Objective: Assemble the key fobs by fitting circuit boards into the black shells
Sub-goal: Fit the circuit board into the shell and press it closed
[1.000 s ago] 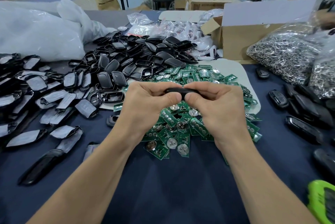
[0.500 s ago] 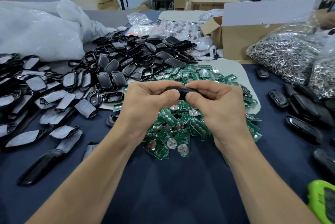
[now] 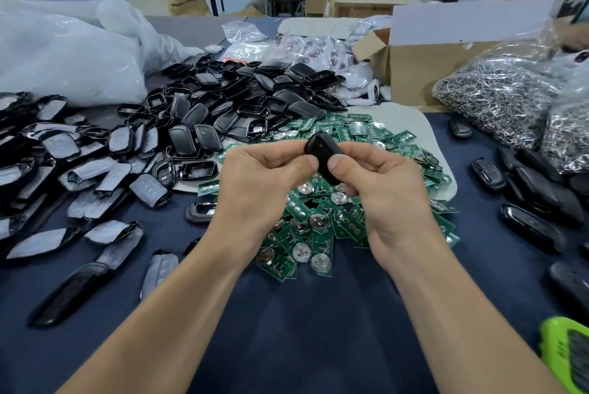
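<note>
Right hand [image 3: 392, 199] clamps the black key fob [image 3: 323, 154] between thumb and curled fingers, while the left hand [image 3: 261, 183] pinches its upper end. Both are raised over the heap of green circuit boards [image 3: 306, 234]. Half a second ago the fob lay level between the hands. Now it slants, probably snapped shut and being checked. Its long axis runs from upper left down to lower right.

Both arms were uncovered: the left forearm [image 3: 159, 307] and the right forearm [image 3: 459, 314] ran bare to the wrists, and the left hand [image 3: 255, 184] and right hand [image 3: 393, 202] were bare as well. The fingers [image 3: 361, 151] were slender, the right thumbnail [image 3: 333, 165] trimmed short and plain.
</note>
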Demonstrator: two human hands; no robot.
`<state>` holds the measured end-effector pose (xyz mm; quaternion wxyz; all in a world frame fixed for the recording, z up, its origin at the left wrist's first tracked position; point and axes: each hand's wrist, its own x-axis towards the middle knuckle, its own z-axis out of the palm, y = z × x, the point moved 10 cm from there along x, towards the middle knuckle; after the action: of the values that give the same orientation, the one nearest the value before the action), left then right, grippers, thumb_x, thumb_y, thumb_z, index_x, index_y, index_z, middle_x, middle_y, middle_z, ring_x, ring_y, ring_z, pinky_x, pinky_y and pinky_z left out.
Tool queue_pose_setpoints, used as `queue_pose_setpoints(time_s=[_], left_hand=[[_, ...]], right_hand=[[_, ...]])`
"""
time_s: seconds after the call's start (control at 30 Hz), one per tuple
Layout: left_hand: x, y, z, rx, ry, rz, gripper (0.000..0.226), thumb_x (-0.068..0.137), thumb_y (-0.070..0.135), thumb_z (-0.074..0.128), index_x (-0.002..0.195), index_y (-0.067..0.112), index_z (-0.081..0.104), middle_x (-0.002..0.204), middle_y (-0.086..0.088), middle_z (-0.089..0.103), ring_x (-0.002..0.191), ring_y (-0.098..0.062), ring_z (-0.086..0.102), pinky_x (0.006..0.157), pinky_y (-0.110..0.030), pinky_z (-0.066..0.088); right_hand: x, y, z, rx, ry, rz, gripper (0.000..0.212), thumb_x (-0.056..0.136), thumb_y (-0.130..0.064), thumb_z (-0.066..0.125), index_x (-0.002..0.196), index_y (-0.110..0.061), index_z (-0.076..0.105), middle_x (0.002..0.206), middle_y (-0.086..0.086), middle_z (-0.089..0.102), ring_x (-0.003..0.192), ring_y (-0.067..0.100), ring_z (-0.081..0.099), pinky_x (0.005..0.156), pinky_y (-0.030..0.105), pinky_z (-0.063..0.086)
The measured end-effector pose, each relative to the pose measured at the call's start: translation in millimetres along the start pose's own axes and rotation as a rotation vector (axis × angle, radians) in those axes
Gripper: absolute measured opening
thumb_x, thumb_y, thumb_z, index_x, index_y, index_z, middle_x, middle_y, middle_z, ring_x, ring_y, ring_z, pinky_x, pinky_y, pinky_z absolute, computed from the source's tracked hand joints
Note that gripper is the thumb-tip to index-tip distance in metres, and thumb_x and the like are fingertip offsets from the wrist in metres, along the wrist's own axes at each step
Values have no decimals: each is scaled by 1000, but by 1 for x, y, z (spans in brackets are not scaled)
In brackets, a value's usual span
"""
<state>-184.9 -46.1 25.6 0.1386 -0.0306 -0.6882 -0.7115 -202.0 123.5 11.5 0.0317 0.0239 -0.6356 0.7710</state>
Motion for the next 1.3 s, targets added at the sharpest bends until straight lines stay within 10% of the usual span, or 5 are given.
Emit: queue_pose_setpoints(time_s=[0.17, 0.37, 1.3], left_hand=[[0, 6, -2, 218, 21, 83, 35, 84, 1, 81, 95, 34, 83, 89, 12, 81, 89, -8, 78, 82, -24, 61], [-1, 11, 5, 110, -6, 112, 28, 87, -3, 75, 96, 22, 84, 92, 4, 81, 92, -9, 75, 79, -18, 55], [-6, 6, 4, 390, 68, 91, 30, 83, 11, 83, 86, 41, 82, 80, 24, 77, 78, 4, 74, 69, -9, 54]], right_hand=[[-6, -21, 4, -601, 25, -252, 24, 83, -14, 79, 84, -38, 79, 76, -29, 73, 76, -10, 69, 66, 4, 48], [-3, -8, 10, -463, -93, -143, 17, 83, -17, 82, 92, -32, 83, 79, -16, 78, 80, 1, 76, 80, 29, 60], [-2, -16, -6, -464, 86, -176, 20, 76, -13, 84, 70, -32, 80, 66, -14, 75, 64, 5, 73, 64, 26, 61]])
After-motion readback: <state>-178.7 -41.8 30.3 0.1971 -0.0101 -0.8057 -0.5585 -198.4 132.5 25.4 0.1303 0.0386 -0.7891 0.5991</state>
